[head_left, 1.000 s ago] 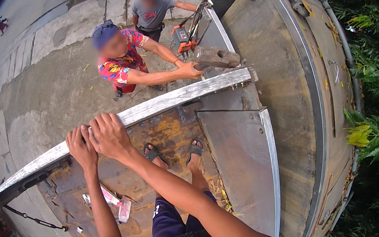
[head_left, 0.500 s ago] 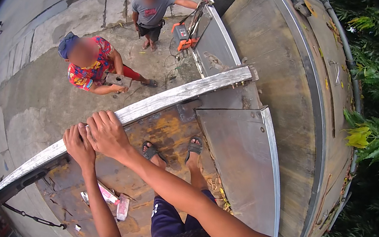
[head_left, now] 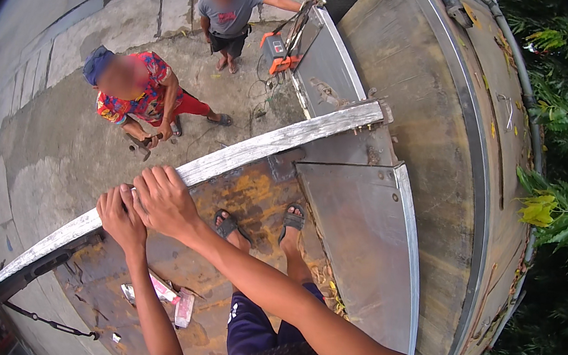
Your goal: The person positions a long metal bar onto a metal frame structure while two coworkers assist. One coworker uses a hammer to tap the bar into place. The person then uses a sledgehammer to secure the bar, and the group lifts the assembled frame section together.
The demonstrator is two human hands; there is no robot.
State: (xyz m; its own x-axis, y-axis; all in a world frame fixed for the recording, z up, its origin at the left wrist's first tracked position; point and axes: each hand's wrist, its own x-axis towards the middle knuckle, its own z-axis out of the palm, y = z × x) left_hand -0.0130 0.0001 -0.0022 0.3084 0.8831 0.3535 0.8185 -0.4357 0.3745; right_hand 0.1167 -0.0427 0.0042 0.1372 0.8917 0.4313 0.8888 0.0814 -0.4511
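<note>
Hammer (head_left: pixel 139 151) has moved lower; white beam (head_left: pixel 267 145) looks streaky.

The left hand (head_left: pixel 121 220) and right hand (head_left: pixel 166 200) sit just beside each other, palms down, above the outer edge of the platform (head_left: pixel 247 187). Both are closed, fingers bent over and down beyond that edge, and the fingertips are hidden. The left thumb lies close against the right hand, whose knuckles arch up. The left forearm (head_left: pixel 153 310) rises steeply over the platform, nearly in line with its wrist. The right forearm (head_left: pixel 264 281) slants long across the platform, its wrist almost straight, the elbow bent outward. Both forearms are bare.
</note>
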